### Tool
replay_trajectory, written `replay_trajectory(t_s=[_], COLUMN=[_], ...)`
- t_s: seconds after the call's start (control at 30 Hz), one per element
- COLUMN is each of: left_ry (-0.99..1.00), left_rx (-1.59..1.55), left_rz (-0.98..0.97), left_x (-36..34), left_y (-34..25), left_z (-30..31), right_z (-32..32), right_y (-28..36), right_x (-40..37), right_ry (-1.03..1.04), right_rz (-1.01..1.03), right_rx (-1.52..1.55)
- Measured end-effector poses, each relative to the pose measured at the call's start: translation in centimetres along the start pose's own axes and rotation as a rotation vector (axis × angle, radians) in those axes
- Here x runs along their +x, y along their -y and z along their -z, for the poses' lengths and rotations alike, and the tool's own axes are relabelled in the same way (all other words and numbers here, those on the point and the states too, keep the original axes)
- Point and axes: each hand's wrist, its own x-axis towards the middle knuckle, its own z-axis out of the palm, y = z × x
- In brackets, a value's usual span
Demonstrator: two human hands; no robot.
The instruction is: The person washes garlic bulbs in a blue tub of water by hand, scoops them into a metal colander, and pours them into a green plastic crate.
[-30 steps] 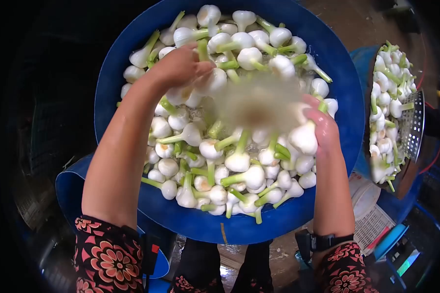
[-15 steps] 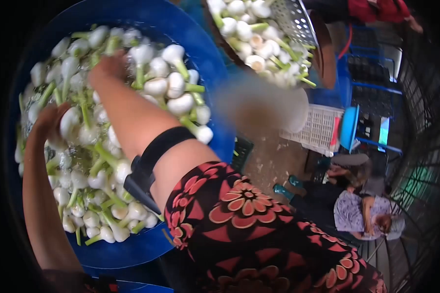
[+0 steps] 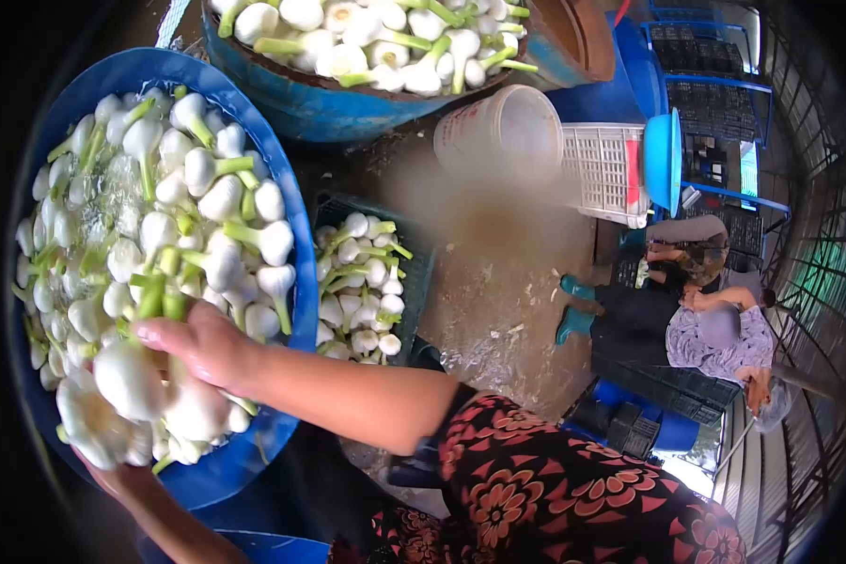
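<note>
A round blue tub (image 3: 298, 273) holds water and many fresh garlic bulbs (image 3: 221, 200) with cut green stalks. My right hand (image 3: 207, 348), under a floral sleeve, is closed round the stalks of large garlic bulbs (image 3: 133, 381) above the near side of the tub. Lower, at the tub's near rim, my left hand (image 3: 113, 475) cups wet garlic bulbs (image 3: 94, 423) from below; its fingers are mostly hidden behind them. Bubbling water shows among the floating bulbs.
A blue drum (image 3: 348, 117) heaped with garlic stands beyond. A dark green crate (image 3: 414, 282) of garlic sits on the wet floor beside the tub. Further right are a white bucket (image 3: 461, 136), a white crate (image 3: 592, 169), a blue basin (image 3: 663, 164) and people (image 3: 714, 329) seated working.
My view has swung, bringing the green crate into sight. Both hands have come out from among the floating garlic to the tub's near side, raising garlic bulbs.
</note>
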Motion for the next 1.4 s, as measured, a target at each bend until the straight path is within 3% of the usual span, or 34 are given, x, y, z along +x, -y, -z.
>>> replay_trajectory(t_s=[0.03, 0.07, 0.1, 0.13, 0.17, 0.2, 0.23, 0.3, 0.33, 0.37, 0.43, 0.47, 0.5, 0.53, 0.57, 0.63, 0.67, 0.7, 0.73, 0.77, 0.8, 0.83, 0.9, 0.93, 1.0, 1.03, 1.07, 1.13, 1.17, 1.23, 1.3, 1.33, 1.37, 1.4], left_ry=[-0.045, -0.141, -0.316, -0.485, -0.563, -0.313, -0.226, -0.321, -0.308, -0.304, -0.355, -0.313, -0.115, -0.032, -0.031, -0.063, -0.183, -0.315, -0.356, -0.374, -0.417, -0.581, -0.611, -0.594, -0.786, -0.792, -0.647, -0.31, -0.309, -0.026, 0.064, 0.046, 0.25, 0.456], left_rx=[-0.02, -0.011, -0.337, -0.23, -0.028, 0.104, 0.107, -0.091, 0.104, 0.296, 0.595, 0.736, 1.011, 1.064, 0.979, 0.834, 0.973, 1.072, 1.152, 1.258, 1.272, 1.257, 1.32, 1.299, 1.346, 1.32, 1.38, 1.391, 1.378, 1.221, 1.395, 1.414, 1.436, 1.441], left_rz=[0.027, 0.009, 0.062, 0.218, 0.266, 0.254, 0.231, 0.31, 0.373, 0.439, 0.445, 0.62, 0.289, 0.13, -0.008, -0.307, -0.536, -0.753, -0.809, -0.906, -0.548, -0.471, -0.241, -0.226, -0.465, -0.456, -0.414, -0.304, -0.299, -0.332, -0.375, -0.377, -0.306, -0.229], left_x=[-3.3, -6.7, -9.1, -11.0, -11.7, -11.9, -11.4, -8.3, -5.9, -4.3, -2.1, -3.7, -5.0, -7.8, -10.4, -11.0, -9.9, -6.4, -3.2, 0.9, 3.9, 6.0, 7.7, 9.2, 12.3, 12.9, 13.5, 13.5, 13.9, 14.1, 11.5, 10.1, 8.5, 7.1], left_y=[2.3, 5.2, 9.2, 11.6, 14.7, 17.9, 21.3, 30.2, 33.1, 35.7, 39.9, 35.1, 35.0, 30.6, 25.9, 19.7, 15.7, 14.8, 12.2, 11.6, 10.8, 11.7, 11.2, 12.0, 14.2, 13.8, 13.3, 10.8, 11.2, 12.5, 10.6, 9.3, 8.0, 6.6], left_z=[-2.7, -4.3, -5.5, -8.8, -11.3, -12.3, -13.1, -11.7, -10.7, -9.3, -6.3, -8.2, -6.6, -7.6, -8.9, -8.9, -9.9, -8.0, -8.4, -7.0, -7.4, -7.3, -7.8, -7.1, -5.3, -4.7, -4.2, -3.8, -2.6, -0.1, 0.7, 1.3, 2.1, 2.7], right_z=[2.9, 4.5, 6.7, 8.1, 10.0, 13.5, 17.5, 23.0, 24.7, 28.2, 27.7, 29.3, 29.3, 26.0, 23.2, 14.4, 11.0, 8.0, 5.9, 6.5, 5.1, 5.2, 9.8, 8.8, 6.2, 5.4, 5.3, 6.7, 7.1, 9.3, 9.6, 8.5, 7.5, 8.2], right_y=[-1.1, 1.8, 3.2, 5.1, 5.5, 5.0, 3.7, 1.6, 1.4, 0.7, 1.7, 1.0, 1.3, 3.7, 5.3, 9.1, 8.9, 9.3, 8.7, 5.7, 4.8, 3.0, -3.7, -4.3, -4.4, -4.7, -4.7, -3.9, -3.9, -4.3, -1.9, -0.9, -0.5, -1.0], right_x=[-2.4, -6.6, -9.4, -12.1, -14.1, -15.4, -16.2, -15.9, -14.8, -13.6, -12.5, -12.0, -11.7, -11.5, -11.3, -9.9, -8.0, -5.8, -3.0, 1.7, 4.8, 6.6, 12.5, 13.4, 14.2, 15.1, 15.6, 15.5, 15.0, 15.2, 15.4, 16.8, 18.1, 18.3], right_ry=[0.009, -0.055, -0.143, -0.11, -0.261, -0.369, -0.522, -0.739, -0.787, -0.75, -0.76, -0.787, -0.692, -0.6, -0.621, -0.326, -0.209, -0.041, 0.074, 0.084, -0.012, -0.296, -0.786, -0.847, -0.942, -1.033, -1.029, -0.779, -0.646, -0.532, -0.051, 0.052, 0.177, 0.205], right_rz=[0.111, -0.061, -0.235, -0.196, -0.213, -0.214, -0.249, -0.291, -0.243, -0.374, -0.638, -0.495, -0.214, -0.02, 0.078, 0.27, 0.409, 0.456, 0.467, 0.342, -0.076, 0.029, 0.316, 0.214, 0.127, 0.06, 0.079, -0.151, -0.279, -0.193, -0.328, -0.567, -0.818, -0.806], right_rx=[-0.037, 0.13, 0.096, 0.246, 0.21, 0.188, 0.181, -0.013, -0.19, -0.388, -0.741, -0.855, -0.962, -0.908, -0.815, -0.844, -0.868, -1.073, -1.418, -1.805, -1.839, -1.842, -1.922, -1.862, -1.789, -1.666, -1.69, -1.791, -1.819, -2.006, -2.235, -2.356, -2.46, -2.452])
